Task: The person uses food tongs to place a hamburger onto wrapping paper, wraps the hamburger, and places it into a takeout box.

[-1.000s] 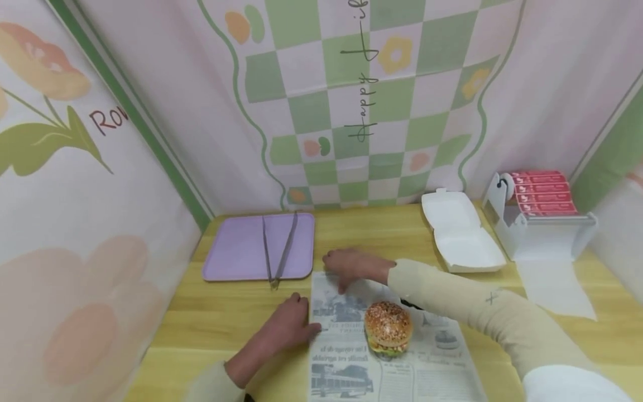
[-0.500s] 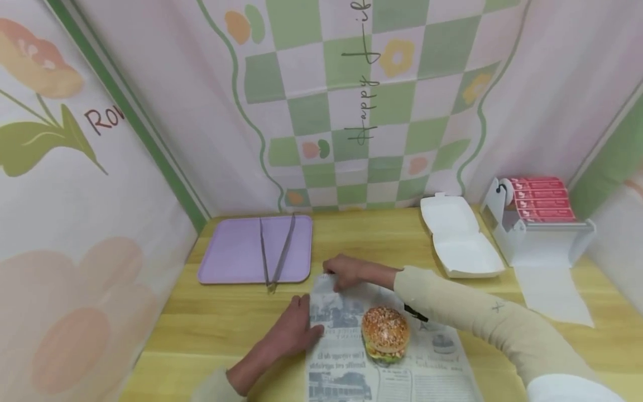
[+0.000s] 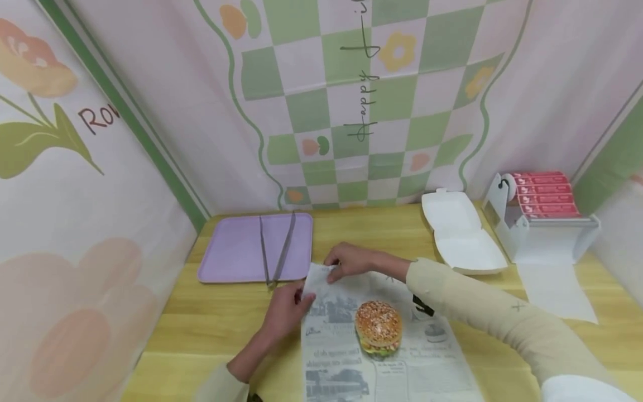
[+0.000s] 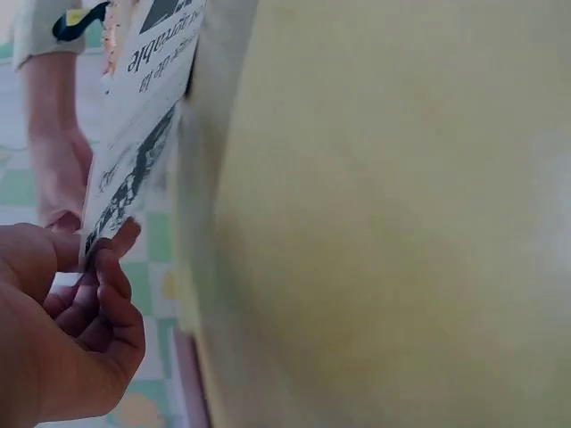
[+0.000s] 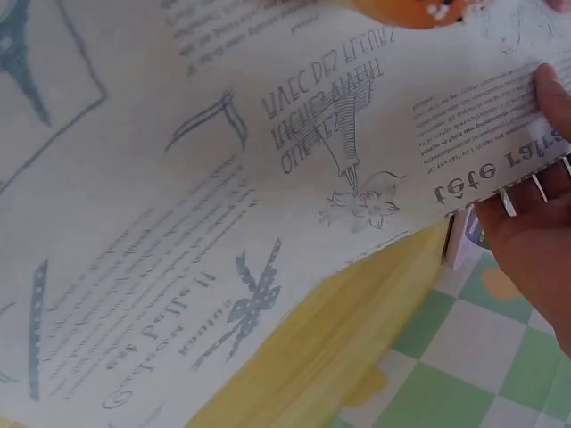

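A sheet of newsprint-patterned wrapping paper (image 3: 341, 357) lies on the wooden table, with a sesame-bun burger (image 3: 379, 326) resting on it. My left hand (image 3: 283, 311) pinches the paper's left edge between thumb and fingers; in the left wrist view that edge is lifted off the table. Across the far left corner, my right hand (image 3: 351, 260) grips the far edge. The right wrist view has the right hand (image 5: 533, 241) at its right side, thumb above the paper and fingers beneath. Only a bit of the bun (image 5: 415, 11) shows at the top there.
Behind my left hand lies a purple tray (image 3: 228, 251) with metal tongs (image 3: 285, 251) across it. An opened white takeaway box (image 3: 467, 243) stands at the back right, beside a dispenser (image 3: 547, 237) with a roll of red labels. A patterned curtain (image 3: 301, 117) backs the table.
Both hands have moved slightly away from me. The paper's far left corner has risen with them, and the burger has shifted a little left. The left fingers now pinch the paper's edge.
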Demonstrator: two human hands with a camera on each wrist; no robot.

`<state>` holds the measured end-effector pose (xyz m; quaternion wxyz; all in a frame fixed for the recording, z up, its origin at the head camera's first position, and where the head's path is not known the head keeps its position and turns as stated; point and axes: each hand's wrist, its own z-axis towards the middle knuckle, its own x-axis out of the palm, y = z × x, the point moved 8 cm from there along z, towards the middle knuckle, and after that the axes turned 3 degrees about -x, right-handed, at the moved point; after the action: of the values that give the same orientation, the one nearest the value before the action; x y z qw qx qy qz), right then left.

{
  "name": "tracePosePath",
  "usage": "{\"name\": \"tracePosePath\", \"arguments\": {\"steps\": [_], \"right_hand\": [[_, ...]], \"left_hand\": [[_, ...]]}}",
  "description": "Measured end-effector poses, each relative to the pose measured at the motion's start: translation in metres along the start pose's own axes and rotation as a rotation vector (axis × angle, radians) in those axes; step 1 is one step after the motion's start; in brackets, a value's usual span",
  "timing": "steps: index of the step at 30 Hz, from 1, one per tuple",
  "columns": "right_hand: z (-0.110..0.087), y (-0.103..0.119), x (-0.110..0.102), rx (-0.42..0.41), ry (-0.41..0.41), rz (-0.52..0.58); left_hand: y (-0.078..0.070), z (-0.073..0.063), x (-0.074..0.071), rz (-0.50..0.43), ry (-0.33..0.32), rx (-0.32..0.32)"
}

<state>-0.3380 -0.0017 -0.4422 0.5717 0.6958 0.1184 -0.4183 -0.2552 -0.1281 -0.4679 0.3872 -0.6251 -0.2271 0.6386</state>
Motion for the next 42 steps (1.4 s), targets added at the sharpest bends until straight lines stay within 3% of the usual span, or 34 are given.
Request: {"name": "tracePosePath", "arguments": {"steps": [3,5,9,13,17,19,22,24,26,30,34,37,42], "right_hand": [[0.0,0.003,-0.009,-0.031,-0.086,-0.041],[0.0,0.005,-0.014,-0.044,-0.142,-0.043],[-0.003,0.004,-0.019,-0.032,-0.135,-0.035],[-0.006,0.002,-0.02,-0.048,-0.059,-0.175],[-0.013,0.011,-0.019,-0.137,-0.041,-0.471],[-0.02,0.019,-0.02,-0.186,-0.057,-0.601],[-0.033,0.029,-0.023,-0.238,-0.113,-0.665],[-0.043,0.034,-0.025,-0.27,-0.147,-0.648],[-0.051,0.038,-0.025,-0.313,-0.162,-0.629],[-0.066,0.044,-0.02,-0.381,-0.154,-0.665],[-0.078,0.044,-0.01,-0.405,-0.151,-0.774],[-0.088,0.039,0.001,-0.384,-0.133,-0.9],[-0.102,0.023,0.019,-0.268,-0.037,-1.019]], "left_hand": [[-0.006,0.001,-0.008,0.047,-0.045,0.021],[-0.006,0.0,-0.01,0.055,-0.032,0.007],[-0.006,-0.002,-0.007,0.122,0.002,0.022],[-0.015,-0.004,-0.006,0.314,-0.037,0.123],[-0.026,-0.006,-0.005,0.521,-0.091,0.215],[-0.033,-0.009,-0.006,0.578,-0.125,0.264],[-0.046,-0.016,-0.008,0.635,-0.202,0.382],[-0.056,-0.023,-0.009,0.654,-0.253,0.481],[-0.063,-0.027,-0.008,0.664,-0.26,0.565],[-0.069,-0.03,0.004,0.667,-0.152,0.648],[-0.07,-0.031,0.02,0.739,-0.028,0.7],[-0.069,-0.033,0.031,0.784,0.052,0.713],[-0.064,-0.037,0.043,0.786,0.179,0.666]]}}
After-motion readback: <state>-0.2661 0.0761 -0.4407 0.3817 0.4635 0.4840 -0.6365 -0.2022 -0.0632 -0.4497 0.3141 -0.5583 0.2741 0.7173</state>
